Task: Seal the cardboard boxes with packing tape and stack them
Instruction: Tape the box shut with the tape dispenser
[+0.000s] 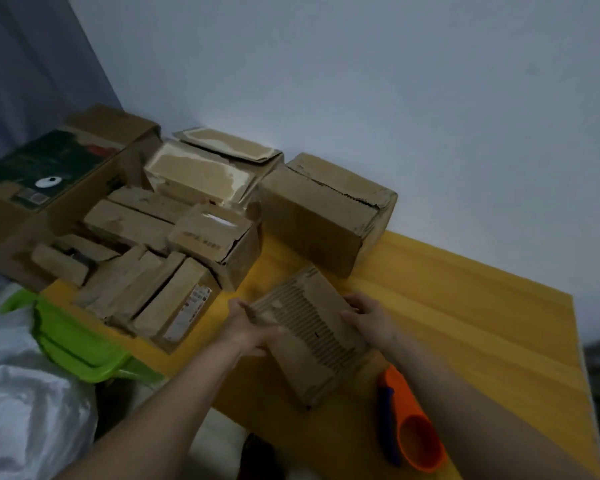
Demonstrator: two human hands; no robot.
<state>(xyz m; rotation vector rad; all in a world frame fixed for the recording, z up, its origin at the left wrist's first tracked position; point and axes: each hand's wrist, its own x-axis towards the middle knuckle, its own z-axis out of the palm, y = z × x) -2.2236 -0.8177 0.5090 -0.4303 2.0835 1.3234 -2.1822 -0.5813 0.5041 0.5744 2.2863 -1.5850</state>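
Note:
A small flat cardboard box [312,337] with a torn, ribbed top lies on the yellow table [465,306] in front of me. My left hand [248,327] grips its left edge and my right hand [369,315] holds its right edge. An orange tape dispenser [413,420] with a blue part lies on the table just under my right forearm. A larger closed box [323,209] stands behind the small one, close to the wall.
Several worn cardboard boxes [153,244] crowd the table's left part, some stacked. A big box with a dark printed top [45,168] stands far left. A green plastic stool [73,337] and a white plastic bag [25,393] sit at the lower left. Bare tabletop extends right.

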